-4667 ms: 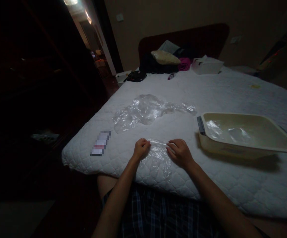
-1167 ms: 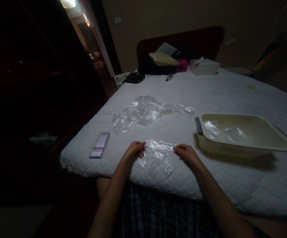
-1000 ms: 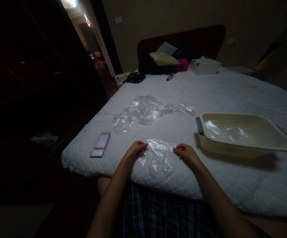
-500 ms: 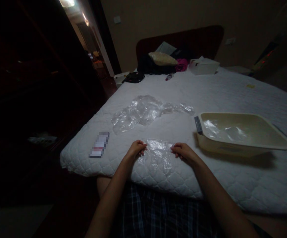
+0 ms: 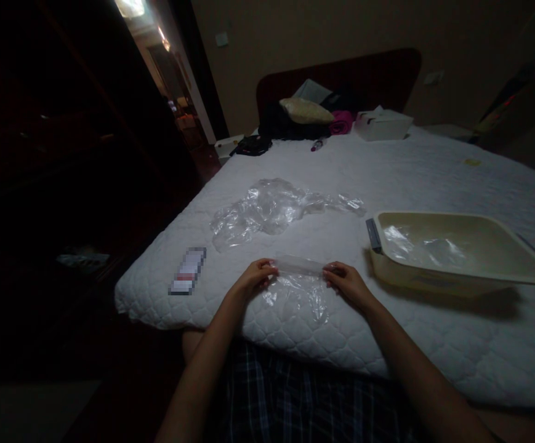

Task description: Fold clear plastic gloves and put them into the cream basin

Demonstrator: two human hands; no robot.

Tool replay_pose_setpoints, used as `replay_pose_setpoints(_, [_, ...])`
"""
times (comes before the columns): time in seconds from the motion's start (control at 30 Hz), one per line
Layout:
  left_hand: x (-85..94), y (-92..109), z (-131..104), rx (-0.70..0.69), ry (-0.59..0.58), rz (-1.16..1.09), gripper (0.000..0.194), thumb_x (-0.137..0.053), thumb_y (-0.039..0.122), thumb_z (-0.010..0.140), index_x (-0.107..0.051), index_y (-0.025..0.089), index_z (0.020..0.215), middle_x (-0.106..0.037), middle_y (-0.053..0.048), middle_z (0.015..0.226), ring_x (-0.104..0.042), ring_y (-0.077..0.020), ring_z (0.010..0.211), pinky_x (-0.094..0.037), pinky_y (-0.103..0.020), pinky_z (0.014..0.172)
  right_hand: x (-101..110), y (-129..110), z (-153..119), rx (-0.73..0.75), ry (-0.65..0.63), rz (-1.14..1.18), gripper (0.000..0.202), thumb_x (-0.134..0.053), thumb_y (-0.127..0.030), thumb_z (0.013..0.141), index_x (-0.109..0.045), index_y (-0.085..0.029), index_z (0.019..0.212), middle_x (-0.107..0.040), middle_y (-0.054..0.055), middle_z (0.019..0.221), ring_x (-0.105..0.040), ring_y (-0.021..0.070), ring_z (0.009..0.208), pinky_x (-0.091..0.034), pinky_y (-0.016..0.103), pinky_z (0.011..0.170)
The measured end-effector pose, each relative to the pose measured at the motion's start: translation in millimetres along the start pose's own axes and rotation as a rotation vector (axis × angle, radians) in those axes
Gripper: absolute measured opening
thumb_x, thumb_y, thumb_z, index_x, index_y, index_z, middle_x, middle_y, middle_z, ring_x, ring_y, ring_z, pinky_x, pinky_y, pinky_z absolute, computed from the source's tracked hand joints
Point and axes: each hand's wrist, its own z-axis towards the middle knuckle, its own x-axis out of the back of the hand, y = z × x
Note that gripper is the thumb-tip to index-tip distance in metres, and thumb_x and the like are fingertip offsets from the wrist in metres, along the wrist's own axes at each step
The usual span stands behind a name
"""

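Clear plastic film (image 5: 297, 295) at the near edge of the bed (image 5: 396, 175)
Thin, glossy and see-through, its far end forms a straight, smoother band; the nearer part lies crumpled, with bright glints along its creases.

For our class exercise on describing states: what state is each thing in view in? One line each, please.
Left hand: pinching the near clear plastic
Right hand: pinching its other end
Near clear plastic: smooth between the hands, crinkled below
Far clear plastic: crumpled, lying loose on the bed
Cream tub: upright, open-topped
Pink cloth: rolled up
Doorway: open, lit beyond
White box: upright; whether shut, unclear
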Motion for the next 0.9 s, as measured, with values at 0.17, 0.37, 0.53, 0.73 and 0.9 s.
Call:
replay_pose_setpoints(0.17, [-3.3, 0, 3, -0.018, -0.015, 0.013, 0.031, -0.071, 0.034, 0.06, -0.056, 0.014, 0.078, -0.048, 0.006, 0.055, -0.041, -0.002, 0.038, -0.027, -0.015, 0.035, -2, 2, -3, 0.013, 0.042, 0.029, 0.034, -0.066, -0.043, 0.064, -0.058, -0.016, 0.084, -0.062, 0.003, 0.073, -0.059, 0.0138, 0.057, -0.04, 0.019, 0.039])
replay_pose_setpoints(0.37, [4.5, -12, 5, -0.042, -0.022, -0.02, 0.034, -0.075, 0.032, 0.056, -0.057, 0.013, 0.077, -0.055, 0.002, 0.061, -0.049, -0.006, 0.046, -0.033, -0.016, 0.038, -5, 6, -9, 0.054, 0.067, -0.023, 0.033, -0.069, -0.038, 0.062, -0.061, -0.016, 0.085, -0.065, 0.004, 0.073, -0.06, 0.0159, 0.063, -0.048, 0.027, 0.055])
replay_pose_setpoints(0.53, [3.8, -13, 0, -0.075, -0.033, -0.073, 0.032, -0.075, 0.029, 0.055, -0.057, 0.012, 0.076, -0.058, -0.001, 0.065, -0.054, -0.0086, 0.054, -0.039, -0.018, 0.044, -6, 9, -11, 0.164, 0.082, -0.089, 0.029, -0.068, -0.032, 0.063, -0.061, -0.017, 0.087, -0.065, 0.004, 0.077, -0.061, 0.0174, 0.069, -0.048, 0.03, 0.062])
replay_pose_setpoints(0.73, [3.5, -13, -4, -0.118, -0.026, -0.144, 0.038, -0.075, 0.023, 0.053, -0.057, 0.014, 0.085, -0.06, -0.002, 0.072, -0.058, -0.0122, 0.063, -0.044, -0.021, 0.051, -6, 4, -14, 0.391, 0.151, -0.32, 0.007, -0.055, -0.02, 0.07, -0.06, -0.019, 0.075, -0.06, 0.003, 0.077, -0.057, 0.0157, 0.07, -0.045, 0.027, 0.06])
replay_pose_setpoints(0.9, [2.9, -18, -2, -0.116, 0.049, -0.049, 0.026, -0.069, 0.022, 0.058, -0.058, 0.012, 0.079, -0.057, 0.001, 0.06, -0.052, -0.0083, 0.049, -0.038, -0.018, 0.041, -6, 1, -20, 0.526, 0.081, -0.383, 0.011, -0.053, -0.016, 0.071, -0.061, -0.021, 0.076, -0.06, 0.005, 0.081, -0.057, 0.018, 0.077, -0.047, 0.03, 0.068])
